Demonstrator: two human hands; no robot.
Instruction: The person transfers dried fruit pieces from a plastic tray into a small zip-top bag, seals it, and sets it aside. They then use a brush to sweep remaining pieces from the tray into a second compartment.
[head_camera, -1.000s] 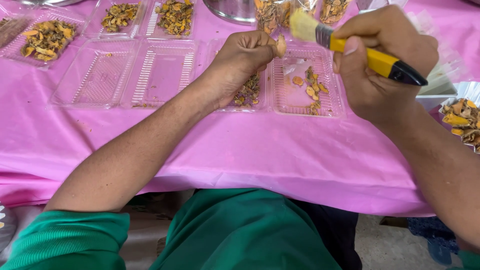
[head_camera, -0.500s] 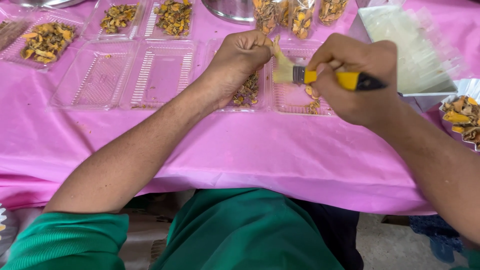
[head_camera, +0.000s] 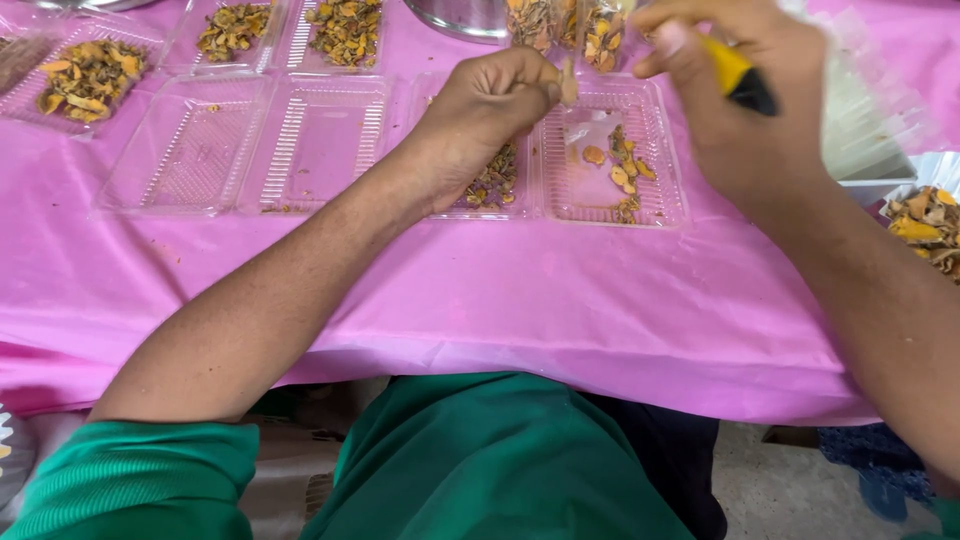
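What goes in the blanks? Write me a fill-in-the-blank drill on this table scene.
1. The right hand holds a brush handle coloured black and ____.
2. The left hand pinches a small piece above a clear ____.
3. The table is covered by a ____ cloth.
4. The person's shirt is ____.

Missing words: yellow; tray; pink; green

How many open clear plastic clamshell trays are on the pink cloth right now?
4: one empty at left, one under the hands, one filled top centre, one far left. More may be hidden beyond the frame.
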